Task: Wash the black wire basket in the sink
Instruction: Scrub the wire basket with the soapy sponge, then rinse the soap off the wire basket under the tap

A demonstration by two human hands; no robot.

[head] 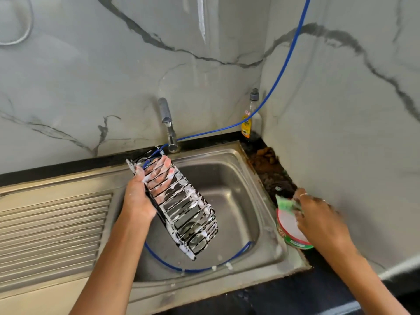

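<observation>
basket: we hold the black wire basket (181,205), coated in suds, tilted over the sink (229,178) so foam drips into the basin.
left hand (145,192): grips its upper end.
right hand (318,214): pinches the green sponge (286,204) at the soap tub (293,233), likely reloading.

There is one view only, from a wide-angle camera worn on the person's head. It looks forward and steeply down onto the sink (229,185), which fills the middle of the frame at close range. Both forearms reach in from the bottom edge, the left hand (138,196) over the basin and the right hand (318,214) near the right side. The upper half takes in the marble wall (91,64) straight ahead and its corner at the right, bent by the lens. The worktop (295,296) runs along the lower right.
</observation>
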